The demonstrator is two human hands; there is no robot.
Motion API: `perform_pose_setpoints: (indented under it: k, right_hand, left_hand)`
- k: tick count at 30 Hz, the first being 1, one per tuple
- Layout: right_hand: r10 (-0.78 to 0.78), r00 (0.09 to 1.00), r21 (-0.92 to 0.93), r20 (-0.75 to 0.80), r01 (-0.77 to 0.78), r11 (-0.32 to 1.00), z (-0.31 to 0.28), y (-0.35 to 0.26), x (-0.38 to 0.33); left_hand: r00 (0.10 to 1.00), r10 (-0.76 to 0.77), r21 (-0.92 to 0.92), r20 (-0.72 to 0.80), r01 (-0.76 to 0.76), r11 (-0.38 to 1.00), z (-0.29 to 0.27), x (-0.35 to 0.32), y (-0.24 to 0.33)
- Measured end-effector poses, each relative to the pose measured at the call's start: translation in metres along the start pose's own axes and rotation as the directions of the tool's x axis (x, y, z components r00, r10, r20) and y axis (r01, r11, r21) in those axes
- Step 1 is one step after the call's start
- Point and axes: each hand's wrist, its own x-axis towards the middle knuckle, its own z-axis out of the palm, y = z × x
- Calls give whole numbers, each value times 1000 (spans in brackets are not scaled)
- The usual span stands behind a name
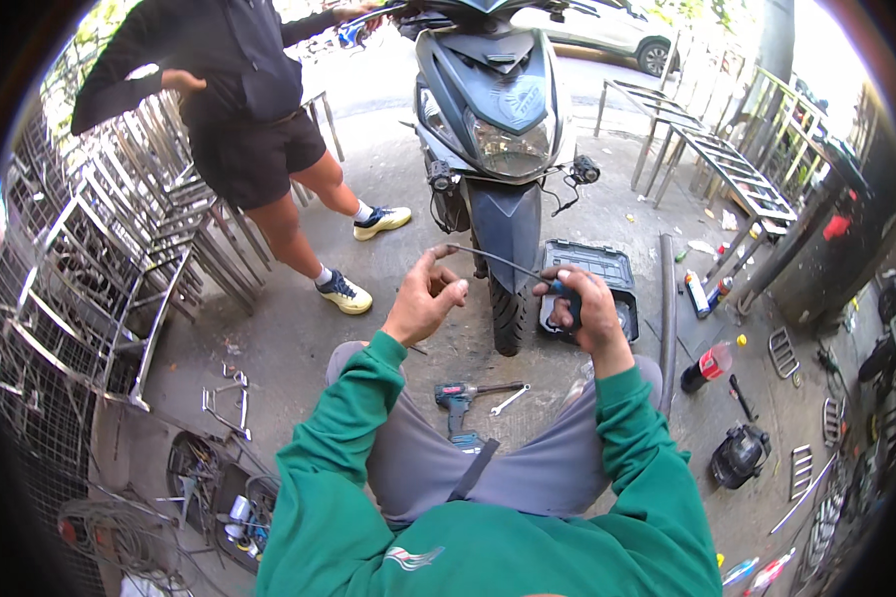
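Between my hands, in front of the scooter [513, 119], runs a thin dark cable [503, 260], slightly bent. My left hand [426, 301] has its end at the fingertips, with the thumb held apart below. The right hand [585, 310] closes around the other end, together with something blue [560, 289] that looks like a handle; the fingers cover most of it. Below the hands, between my knees, a teal cordless impact wrench [456, 401] lies on the floor. A wrench [511, 400] rests beside its long socket.
An opened dark tool case [589, 261] stands right of the front tyre [508, 320]. Farther right are a long pipe [667, 318], a bottle of dark drink [709, 366] and metal racks [727, 174]. At left, a person [259, 129] stands by metal frames [100, 269]; bins of parts [234, 483] sit nearer.
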Motion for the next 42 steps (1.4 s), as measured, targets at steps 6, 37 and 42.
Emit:
perform_pose_setpoints:
  k: [6, 37, 42]
  right_hand:
    - [-110, 980, -76, 167, 124, 989, -5, -34, -3]
    - [-581, 814, -299, 9, 557, 775, -58, -41, 280]
    - [-585, 811, -320, -22, 549, 773, -56, -34, 283]
  left_hand:
    - [985, -59, -293, -164, 8, 956, -9, 24, 28]
    - [918, -139, 316, 370, 16, 949, -89, 288, -57]
    - [917, -98, 335, 387, -41, 941, -95, 290, -63]
